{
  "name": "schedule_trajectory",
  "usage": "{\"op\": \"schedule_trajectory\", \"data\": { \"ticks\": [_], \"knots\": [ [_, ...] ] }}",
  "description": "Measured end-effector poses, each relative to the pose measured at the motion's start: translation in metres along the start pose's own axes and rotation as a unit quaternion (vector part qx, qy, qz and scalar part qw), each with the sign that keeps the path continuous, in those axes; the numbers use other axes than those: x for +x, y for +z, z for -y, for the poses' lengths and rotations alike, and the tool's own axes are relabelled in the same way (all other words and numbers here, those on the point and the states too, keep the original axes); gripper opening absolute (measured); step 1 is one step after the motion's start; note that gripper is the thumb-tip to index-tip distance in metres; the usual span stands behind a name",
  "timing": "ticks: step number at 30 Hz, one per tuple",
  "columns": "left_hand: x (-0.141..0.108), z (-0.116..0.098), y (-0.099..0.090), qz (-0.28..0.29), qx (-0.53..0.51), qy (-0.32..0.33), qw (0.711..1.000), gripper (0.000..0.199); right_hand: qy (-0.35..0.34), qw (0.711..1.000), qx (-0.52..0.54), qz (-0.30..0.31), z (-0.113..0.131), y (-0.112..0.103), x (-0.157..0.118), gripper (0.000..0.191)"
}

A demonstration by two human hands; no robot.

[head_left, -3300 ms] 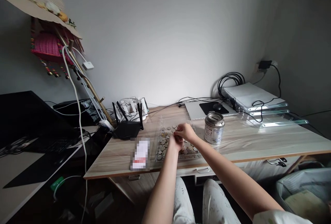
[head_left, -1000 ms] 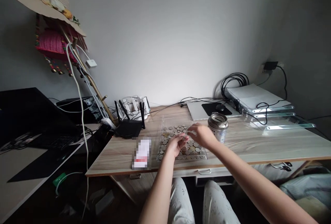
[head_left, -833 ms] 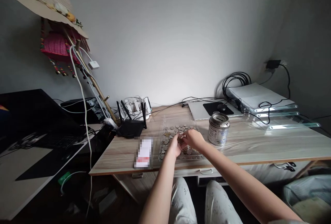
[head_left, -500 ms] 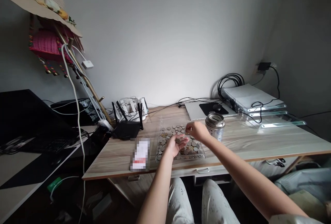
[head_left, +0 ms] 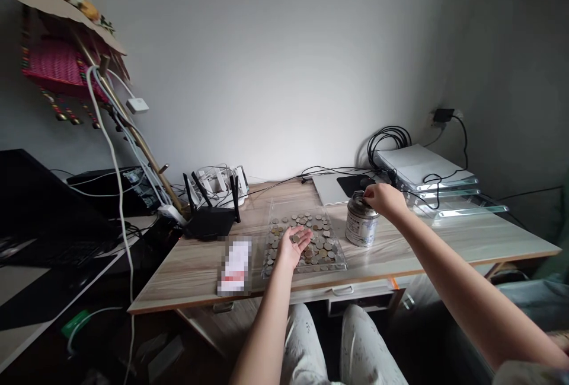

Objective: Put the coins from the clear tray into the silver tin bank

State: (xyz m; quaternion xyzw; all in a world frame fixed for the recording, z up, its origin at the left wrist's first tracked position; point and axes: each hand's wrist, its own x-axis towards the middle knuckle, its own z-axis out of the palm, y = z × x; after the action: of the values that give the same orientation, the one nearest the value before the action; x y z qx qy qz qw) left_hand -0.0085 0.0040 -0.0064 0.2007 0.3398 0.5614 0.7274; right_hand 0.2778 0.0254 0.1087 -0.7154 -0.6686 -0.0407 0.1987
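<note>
Pale grey walls meet in a corner behind a wood-grain desk [head_left: 400,248] with a smooth laminate top. Near its front edge lies a shallow clear plastic tray [head_left: 297,202], rectangular with low see-through walls, its floor scattered with round metal coins [head_left: 320,247] in silver and dull brass tones.

Over the tray's near part, the left hand [head_left: 291,245] is stretched forward on a straight forearm, palm up and cupped, fingers loosely spread; a few small coins seem to rest in the palm, though they are too small to count.

To the right of the tray stands a tin money box [head_left: 361,223], a short shiny metal cylinder with a printed wrap. The right hand [head_left: 383,199] reaches out on a long, extended arm and sits at the can's top, fingers bunched downward into a pinch; whether a coin is between the fingertips cannot be told.

Left of the tray are a blurred white-and-red card [head_left: 235,266] lying flat and a black router [head_left: 208,219] with upright antennas. Behind the can lie a grey laptop [head_left: 326,188] and coiled black cables [head_left: 386,139].
</note>
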Motion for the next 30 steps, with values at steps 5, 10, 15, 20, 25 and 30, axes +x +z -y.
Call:
{"op": "schedule_trajectory", "data": {
  "ticks": [5,10,15,20,25,30],
  "knots": [
    [-0.004,-0.001,0.002,0.014,0.004,-0.012,1.0,0.04,-0.074,0.991,0.033,-0.11,0.031,0.002,-0.017,0.027],
    [-0.003,-0.001,0.001,0.015,-0.002,-0.026,1.0,0.046,-0.25,0.962,0.113,0.002,0.105,0.035,-0.054,0.027],
    [0.004,0.002,-0.002,-0.011,-0.025,-0.034,0.999,0.041,-0.262,0.951,0.127,0.108,0.149,0.083,-0.068,0.022],
    [0.002,0.002,0.003,0.0,-0.003,-0.061,0.998,0.045,-0.194,0.958,0.152,0.143,0.141,0.098,-0.059,0.016],
    [0.001,0.002,0.006,0.021,0.043,-0.1,0.994,0.04,-0.218,0.936,0.212,0.175,0.125,0.096,-0.06,0.016],
    [0.002,0.002,0.003,0.027,0.056,-0.111,0.992,0.042,-0.211,0.948,0.178,0.159,0.123,0.074,-0.062,0.01]
  ]
}}
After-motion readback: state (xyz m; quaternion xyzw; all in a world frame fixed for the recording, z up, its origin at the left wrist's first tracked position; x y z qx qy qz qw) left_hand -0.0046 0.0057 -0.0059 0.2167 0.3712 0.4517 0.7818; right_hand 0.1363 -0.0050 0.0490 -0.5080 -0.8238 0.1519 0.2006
